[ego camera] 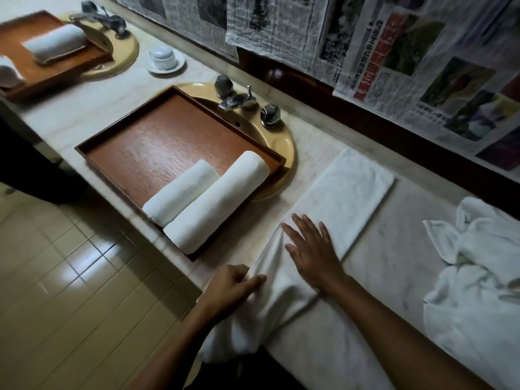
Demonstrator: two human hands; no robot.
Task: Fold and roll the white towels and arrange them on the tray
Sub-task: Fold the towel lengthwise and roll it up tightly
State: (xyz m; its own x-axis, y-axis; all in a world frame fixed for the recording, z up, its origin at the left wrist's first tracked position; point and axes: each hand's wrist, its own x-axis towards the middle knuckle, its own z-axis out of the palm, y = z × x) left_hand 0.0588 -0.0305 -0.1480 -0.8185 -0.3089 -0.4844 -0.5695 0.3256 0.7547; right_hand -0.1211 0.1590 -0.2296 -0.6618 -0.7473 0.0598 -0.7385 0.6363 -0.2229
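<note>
A white towel (346, 192) lies folded in a long strip on the marble counter, its near end bunched and hanging over the counter's front edge. My right hand (312, 249) rests flat on the strip with fingers spread. My left hand (230, 285) pinches the towel's left edge near the counter's front. A wooden tray (157, 142) sits over the nearer yellow sink and holds two rolled white towels (216, 201) side by side at its near right end.
A heap of loose white towels (478, 277) lies at the right. A faucet (239, 101) with two knobs stands behind the tray. A second tray (33, 71) with a rolled towel sits far left, a lidded cup (163, 56) beside it. Newspapers cover the wall.
</note>
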